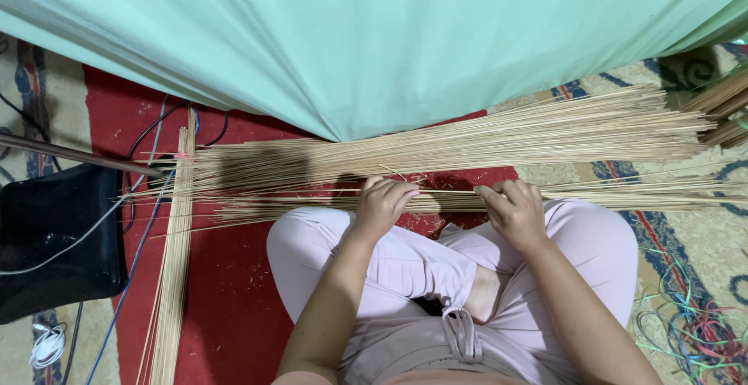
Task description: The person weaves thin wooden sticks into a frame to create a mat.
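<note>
I sit cross-legged in pale pink trousers on a red carpet. A small bundle of thin pale sticks (448,200) lies across my knees, running left to right. My left hand (382,204) is curled over it on the left, and my right hand (513,210) grips the same bundle a little to the right. Just beyond my hands a much larger heap of long sticks (499,139) spreads across the floor, fanning out toward the right.
A mint green cloth (374,34) hangs over the far side. Another bundle of sticks (175,260) lies lengthwise at the left. A black box (54,237) with white and blue cables sits at far left. Coloured wires (693,330) tangle at lower right.
</note>
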